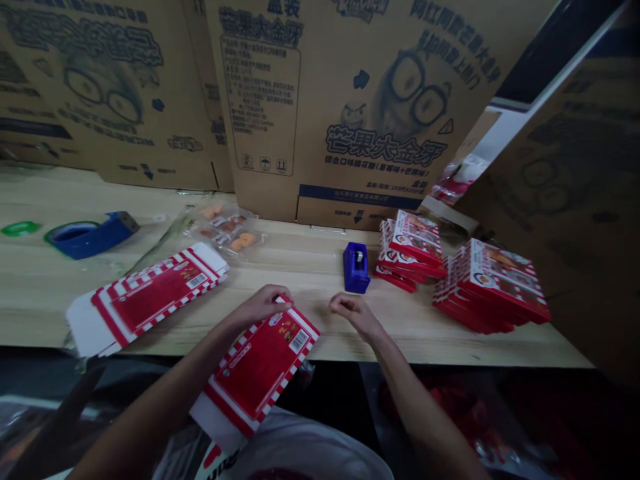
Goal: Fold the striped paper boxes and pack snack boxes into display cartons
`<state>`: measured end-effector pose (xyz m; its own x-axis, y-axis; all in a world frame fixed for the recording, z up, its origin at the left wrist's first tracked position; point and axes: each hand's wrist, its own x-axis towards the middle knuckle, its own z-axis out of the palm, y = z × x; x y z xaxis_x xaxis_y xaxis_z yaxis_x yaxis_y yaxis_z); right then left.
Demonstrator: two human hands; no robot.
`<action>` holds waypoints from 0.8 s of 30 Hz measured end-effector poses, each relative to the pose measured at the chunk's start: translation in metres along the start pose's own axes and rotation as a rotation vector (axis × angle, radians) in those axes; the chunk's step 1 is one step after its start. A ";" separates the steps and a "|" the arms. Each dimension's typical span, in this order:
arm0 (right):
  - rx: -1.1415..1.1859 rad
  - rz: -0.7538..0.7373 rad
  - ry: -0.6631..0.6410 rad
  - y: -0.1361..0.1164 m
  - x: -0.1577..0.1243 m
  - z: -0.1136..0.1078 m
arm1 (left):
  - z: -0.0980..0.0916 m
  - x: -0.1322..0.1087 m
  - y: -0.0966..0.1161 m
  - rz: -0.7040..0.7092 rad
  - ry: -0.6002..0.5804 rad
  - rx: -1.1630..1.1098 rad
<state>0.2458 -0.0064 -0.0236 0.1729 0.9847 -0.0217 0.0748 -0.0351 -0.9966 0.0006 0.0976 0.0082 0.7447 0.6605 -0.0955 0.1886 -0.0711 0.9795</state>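
Note:
A red carton with white-striped edges and a barcode [263,363] lies tilted over the table's front edge and my lap, its white flap end toward me. My left hand [265,305] grips its far corner, the fingers closed over the edge. To the right of the carton, apart from it, my right hand [355,315] hovers just above the table with thumb and fingers pinched together. Whatever is between those fingertips is too small to make out. Beyond my right hand stands a small blue tape dispenser [356,268].
A pile of flat red cartons [160,293] lies at left, near clear packs of orange sweets [233,230]. Further left are a large blue tape dispenser [93,237] and a green ring [20,229]. Filled boxes [493,287] are stacked right. Tall brown cartons [320,87] line the back.

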 end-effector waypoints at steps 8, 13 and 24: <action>-0.590 -0.246 -0.384 -0.030 0.002 0.046 | 0.013 0.005 -0.002 0.001 -0.130 0.005; -0.415 -0.075 -0.347 -0.014 0.000 0.052 | 0.008 -0.010 0.005 0.040 -0.095 0.006; 0.461 0.466 -0.709 -0.019 0.038 0.124 | -0.048 -0.070 0.002 -0.014 0.196 -0.330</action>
<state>0.1290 0.0525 -0.0158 -0.5566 0.7685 -0.3155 -0.2705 -0.5268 -0.8058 -0.0823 0.0874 0.0253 0.6007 0.7926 -0.1046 -0.0424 0.1623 0.9858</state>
